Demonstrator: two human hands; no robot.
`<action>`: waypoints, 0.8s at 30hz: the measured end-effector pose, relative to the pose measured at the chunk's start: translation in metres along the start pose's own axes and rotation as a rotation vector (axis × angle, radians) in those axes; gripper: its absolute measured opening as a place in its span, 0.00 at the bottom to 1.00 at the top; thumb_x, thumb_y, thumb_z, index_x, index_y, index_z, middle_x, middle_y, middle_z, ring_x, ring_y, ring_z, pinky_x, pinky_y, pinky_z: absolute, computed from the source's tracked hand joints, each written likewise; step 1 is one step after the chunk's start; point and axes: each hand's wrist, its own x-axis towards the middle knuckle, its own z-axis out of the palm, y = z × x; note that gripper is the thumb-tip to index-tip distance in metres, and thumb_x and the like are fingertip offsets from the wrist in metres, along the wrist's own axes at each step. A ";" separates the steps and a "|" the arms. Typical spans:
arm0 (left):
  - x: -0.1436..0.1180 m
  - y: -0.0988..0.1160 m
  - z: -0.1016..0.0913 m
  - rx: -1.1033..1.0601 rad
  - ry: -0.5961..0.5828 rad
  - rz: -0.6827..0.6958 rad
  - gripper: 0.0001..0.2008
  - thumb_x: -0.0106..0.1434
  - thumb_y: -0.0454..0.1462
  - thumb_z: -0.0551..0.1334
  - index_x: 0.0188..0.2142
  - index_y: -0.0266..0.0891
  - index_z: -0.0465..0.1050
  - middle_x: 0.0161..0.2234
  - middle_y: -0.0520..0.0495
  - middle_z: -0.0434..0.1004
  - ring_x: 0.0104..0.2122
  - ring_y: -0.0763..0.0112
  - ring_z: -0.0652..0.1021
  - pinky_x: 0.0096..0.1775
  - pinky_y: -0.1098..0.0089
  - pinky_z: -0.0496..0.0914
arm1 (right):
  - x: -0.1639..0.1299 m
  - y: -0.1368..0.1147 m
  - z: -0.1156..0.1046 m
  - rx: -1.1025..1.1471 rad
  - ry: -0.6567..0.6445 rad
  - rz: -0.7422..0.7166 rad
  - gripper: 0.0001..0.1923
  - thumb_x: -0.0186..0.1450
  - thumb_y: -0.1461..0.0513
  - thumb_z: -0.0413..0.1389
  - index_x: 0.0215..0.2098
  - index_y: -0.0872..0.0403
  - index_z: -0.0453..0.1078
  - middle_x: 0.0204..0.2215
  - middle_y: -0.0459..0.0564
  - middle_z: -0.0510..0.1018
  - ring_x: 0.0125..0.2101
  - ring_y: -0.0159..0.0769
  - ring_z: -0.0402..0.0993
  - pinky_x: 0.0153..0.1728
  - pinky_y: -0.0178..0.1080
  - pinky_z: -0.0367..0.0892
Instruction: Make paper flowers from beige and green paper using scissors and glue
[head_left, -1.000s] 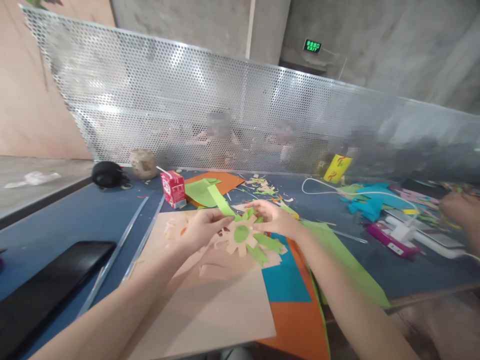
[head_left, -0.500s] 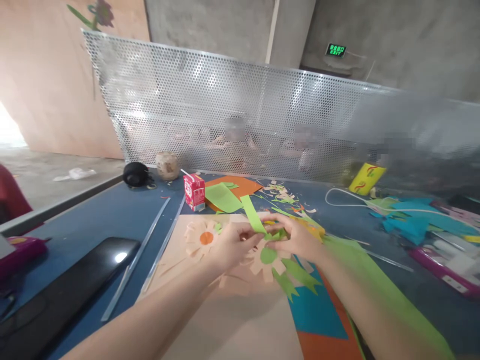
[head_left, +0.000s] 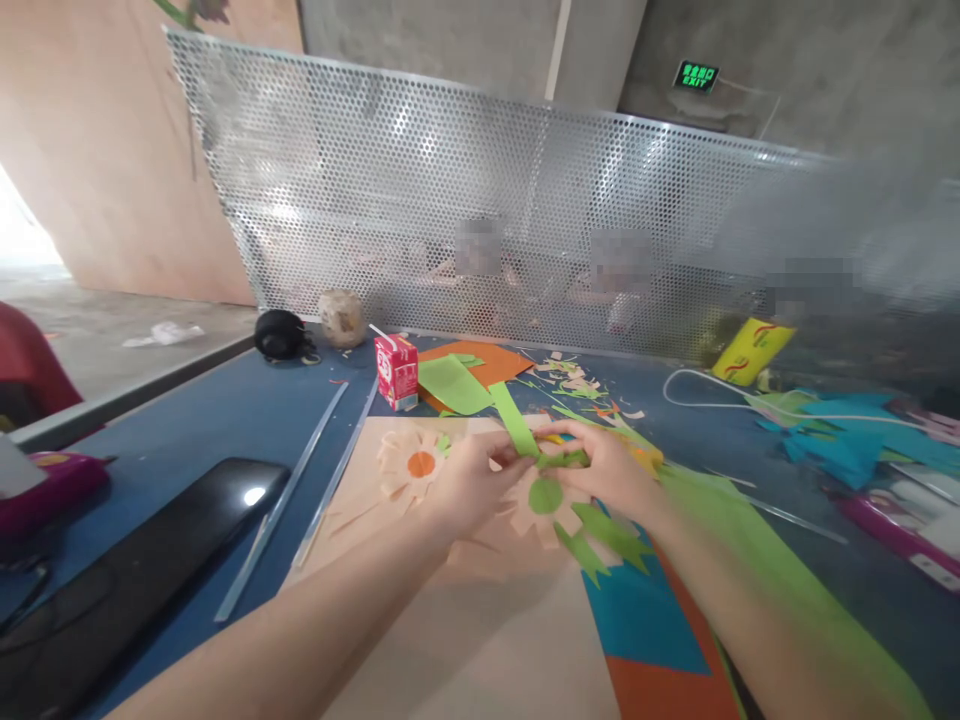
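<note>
Here, the left hand [head_left: 469, 485] and right hand [head_left: 611, 470] are pinching a green strip [head_left: 517, 425] between closed fingertips just above a peach flower [head_left: 544, 505] that is lying on the peach sheet [head_left: 480, 640], with a red carton [head_left: 396, 371] standing behind.

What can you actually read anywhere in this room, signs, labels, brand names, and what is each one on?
"EXIT": on the green sign high on the concrete wall; the characters above that word are too small to read.
Red drink carton: print too blurred to read.
Yellow packet: red marks, not legible.
</note>
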 end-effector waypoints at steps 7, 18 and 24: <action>0.003 -0.005 -0.002 -0.059 -0.004 -0.048 0.11 0.53 0.41 0.58 0.32 0.39 0.74 0.26 0.50 0.75 0.27 0.71 0.73 0.29 0.73 0.65 | 0.001 0.002 0.001 0.067 -0.049 -0.063 0.22 0.50 0.63 0.59 0.44 0.52 0.63 0.42 0.51 0.73 0.38 0.35 0.71 0.32 0.34 0.68; 0.011 -0.002 -0.012 -0.148 0.097 -0.062 0.17 0.57 0.44 0.54 0.43 0.37 0.66 0.32 0.46 0.72 0.30 0.70 0.74 0.26 0.73 0.67 | 0.001 -0.001 -0.004 0.100 -0.011 -0.082 0.24 0.49 0.63 0.60 0.45 0.51 0.64 0.41 0.51 0.72 0.40 0.36 0.70 0.34 0.35 0.70; 0.016 -0.010 -0.027 0.355 0.338 0.363 0.25 0.55 0.36 0.59 0.52 0.44 0.58 0.49 0.43 0.63 0.46 0.63 0.67 0.42 0.62 0.67 | -0.001 -0.005 -0.007 0.107 0.028 -0.066 0.25 0.49 0.62 0.61 0.45 0.52 0.64 0.40 0.51 0.73 0.40 0.36 0.70 0.33 0.35 0.70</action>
